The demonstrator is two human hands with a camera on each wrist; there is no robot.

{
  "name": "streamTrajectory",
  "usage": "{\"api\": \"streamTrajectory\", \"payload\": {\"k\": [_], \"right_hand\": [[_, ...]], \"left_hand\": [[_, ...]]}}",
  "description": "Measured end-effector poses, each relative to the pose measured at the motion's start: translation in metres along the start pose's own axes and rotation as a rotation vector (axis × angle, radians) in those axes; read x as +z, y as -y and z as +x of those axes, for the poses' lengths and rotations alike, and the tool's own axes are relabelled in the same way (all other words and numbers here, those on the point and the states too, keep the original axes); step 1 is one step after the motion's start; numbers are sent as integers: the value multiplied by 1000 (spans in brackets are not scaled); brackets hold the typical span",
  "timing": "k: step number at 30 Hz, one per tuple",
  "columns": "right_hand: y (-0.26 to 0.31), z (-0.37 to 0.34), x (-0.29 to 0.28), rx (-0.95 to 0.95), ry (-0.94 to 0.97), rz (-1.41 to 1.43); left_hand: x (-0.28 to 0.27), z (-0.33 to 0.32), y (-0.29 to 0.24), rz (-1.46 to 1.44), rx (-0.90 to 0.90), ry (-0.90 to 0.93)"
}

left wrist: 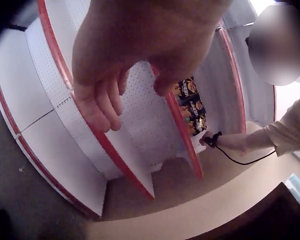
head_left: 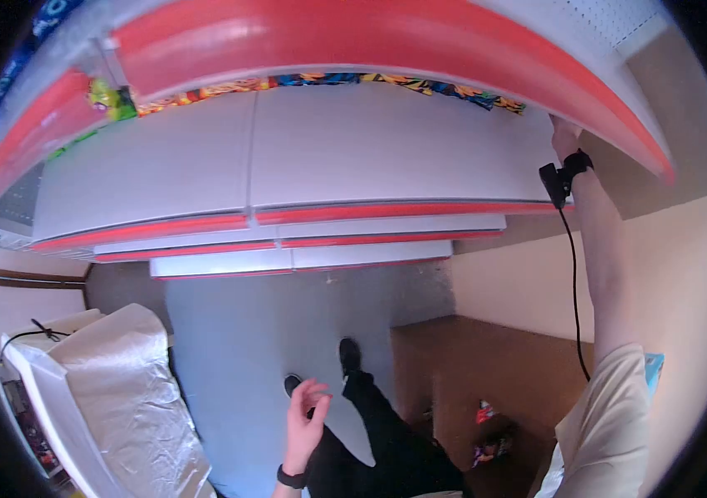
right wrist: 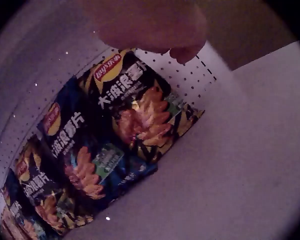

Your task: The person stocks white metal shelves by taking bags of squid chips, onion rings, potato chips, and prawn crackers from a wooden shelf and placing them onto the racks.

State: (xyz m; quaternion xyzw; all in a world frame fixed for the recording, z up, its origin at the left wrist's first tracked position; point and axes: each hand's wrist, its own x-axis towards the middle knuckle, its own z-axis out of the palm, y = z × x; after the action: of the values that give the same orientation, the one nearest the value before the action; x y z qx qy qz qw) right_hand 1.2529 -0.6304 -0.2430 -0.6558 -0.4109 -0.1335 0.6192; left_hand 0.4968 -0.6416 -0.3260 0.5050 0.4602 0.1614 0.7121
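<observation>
A row of potato chip bags stands on a white shelf in the right wrist view. My right hand is at the upper edge of the end bag, a black and yellow one with a red and yellow logo. Most of its fingers are hidden, and I cannot tell whether they grip the bag. A blue chip bag stands beside that one. In the head view, the right hand reaches under a red-edged upper shelf. My left hand hangs low over the floor, its fingers loosely bent around nothing.
Lower shelves with red edges run below the chip shelf. A silvery sheet covers something at the lower left. To the right are a beige wall and a brown surface. A black cable trails from the right wrist.
</observation>
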Motion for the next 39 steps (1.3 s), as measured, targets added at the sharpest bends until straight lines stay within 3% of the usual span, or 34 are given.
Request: {"api": "streamTrajectory", "payload": {"k": [1,2,4,5,7,9,11,13,14,17,18,19,20,22,25,27,31,35,39], "right_hand": [[21,-6,12,106,-96,242],[34,-13,22,110,-114,257],[64,-20,42,165,-318,-112],[77,-24,49,158,-349,-100],[103,-35,63,315,-489,718],[147,-73,82,452,-350,9],[168,-107,108,498,-424,1],[256,-159,126,637,-115,-10],[297,-192,142,695,-177,72],[368,-305,155,584,229,-1],[391,-352,162,572,268,-88],[439,-391,154,494,373,-39],[463,-432,150,616,506,-26],[483,-514,138,562,605,-17],[511,-602,102,812,698,-111],[523,-649,72,975,611,-141],[537,-729,13,1085,400,-241],[551,-769,-12,1290,103,-232],[543,-831,-32,1379,-224,-187]], "left_hand": [[-7,-4,1,50,10,7],[-11,-11,-7,55,44,-20],[-23,-29,-24,20,91,-84],[-32,-36,-25,41,119,-86],[-49,-51,-27,62,173,-62],[-73,-64,-29,142,224,-32],[-95,-81,-38,218,305,-33],[-119,-103,-49,328,416,-20],[-132,-116,-51,422,483,-2],[-177,-156,-58,579,589,86],[-194,-165,-50,612,597,87],[-208,-179,-41,631,591,128],[-222,-189,-36,619,552,119],[-247,-202,-25,617,467,125],[-283,-215,4,641,384,145],[-291,-222,10,707,369,188],[-287,-219,33,793,293,293],[-240,-198,42,849,383,488],[-170,-189,51,921,341,629]]}}
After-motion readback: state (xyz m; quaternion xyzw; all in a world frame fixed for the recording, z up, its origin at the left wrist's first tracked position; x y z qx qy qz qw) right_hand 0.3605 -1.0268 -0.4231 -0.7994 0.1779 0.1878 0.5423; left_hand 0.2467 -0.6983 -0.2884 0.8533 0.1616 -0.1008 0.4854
